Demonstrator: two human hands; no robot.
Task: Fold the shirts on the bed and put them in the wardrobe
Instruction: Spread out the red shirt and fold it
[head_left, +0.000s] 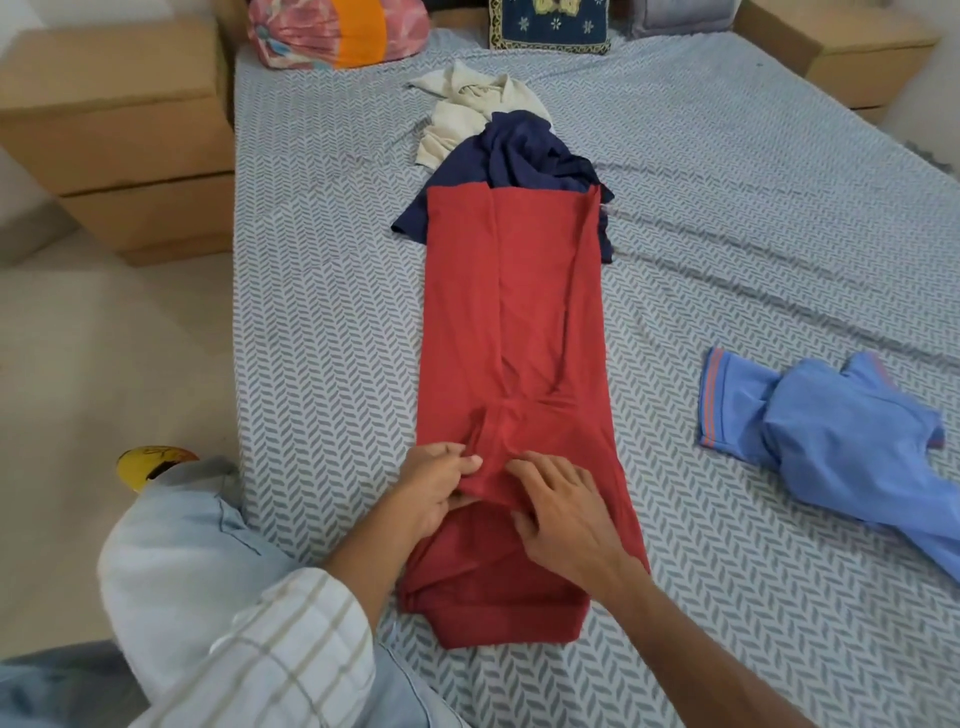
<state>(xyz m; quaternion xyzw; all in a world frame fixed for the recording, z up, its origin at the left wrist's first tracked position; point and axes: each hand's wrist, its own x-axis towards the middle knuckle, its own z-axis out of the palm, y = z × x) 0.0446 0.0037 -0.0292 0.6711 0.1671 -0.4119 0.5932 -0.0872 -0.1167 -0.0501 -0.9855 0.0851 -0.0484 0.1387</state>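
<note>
Both hands work close together: left hand (439, 480) pinches the red shirt (511, 322) collar, right hand (563, 512) seemingly presses flat. I judge it light, limp; grip near corners.

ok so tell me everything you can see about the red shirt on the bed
The red shirt looks like soft knit fabric, laid lengthwise along the patterned bed sheet as a long narrow strip, its sides already folded inward. Its far end overlaps a crumpled navy shirt; its near end reaches the bed's edge by the person. The left hand pinches a bunched fold near the near end, while the right hand rests on the cloth beside it. Creases radiate from that spot.
</note>
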